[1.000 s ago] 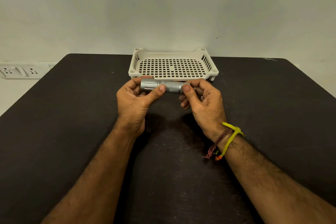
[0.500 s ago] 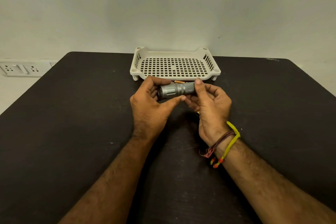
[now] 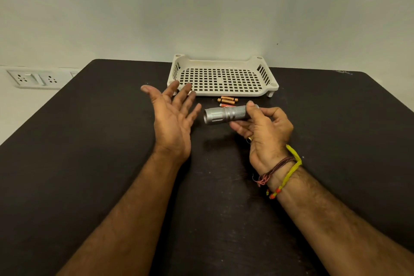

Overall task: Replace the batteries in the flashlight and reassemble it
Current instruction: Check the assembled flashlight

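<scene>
Dark counter (image 3: 89, 163) against a pale wall, I'm viewing from the head cam. Right hand (image 3: 265, 132): fingers (image 3: 252, 107) and thumb clamped on the knurled rear of the silver flashlight (image 3: 225, 114), held above the counter, head end pointing left. Left hand (image 3: 171, 116): palm up, fingers spread apart, holding nothing, just left of the flashlight head and not touching it. Batteries (image 3: 226, 101) lie on the counter just beyond the flashlight, near the front edge of the white perforated tray (image 3: 224, 93). Wall sockets (image 3: 33, 78) far left.
</scene>
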